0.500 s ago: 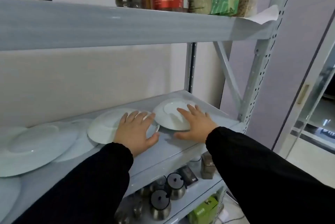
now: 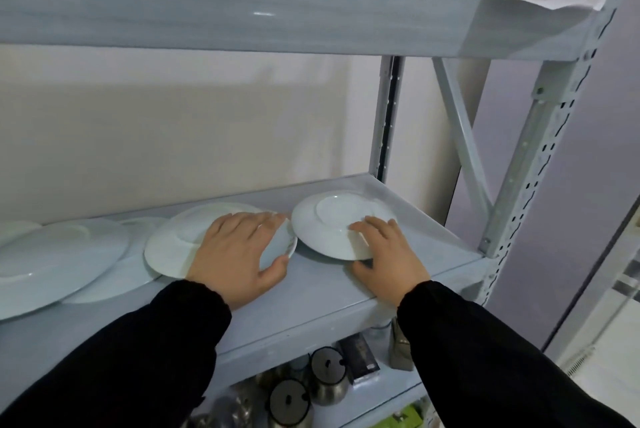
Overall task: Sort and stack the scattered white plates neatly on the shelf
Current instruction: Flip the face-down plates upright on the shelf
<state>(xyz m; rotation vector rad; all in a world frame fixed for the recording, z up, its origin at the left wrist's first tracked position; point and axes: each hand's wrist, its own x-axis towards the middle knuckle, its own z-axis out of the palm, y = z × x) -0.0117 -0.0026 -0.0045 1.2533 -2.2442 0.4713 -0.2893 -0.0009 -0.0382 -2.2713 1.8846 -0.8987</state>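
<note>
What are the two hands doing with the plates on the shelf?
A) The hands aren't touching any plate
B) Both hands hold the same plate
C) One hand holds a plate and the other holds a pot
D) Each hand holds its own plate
D: the left hand grips the rim of the next white plate, and the right hand grips the rightmost white plate, fingers on top and thumb at the edge.

grey shelf (image 2: 311, 292) with white plates (image 2: 166, 251)

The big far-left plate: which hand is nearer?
Left: the left hand grips the middle plate, beside the big plate; the right hand grips the rightmost plate, farther off.
</note>
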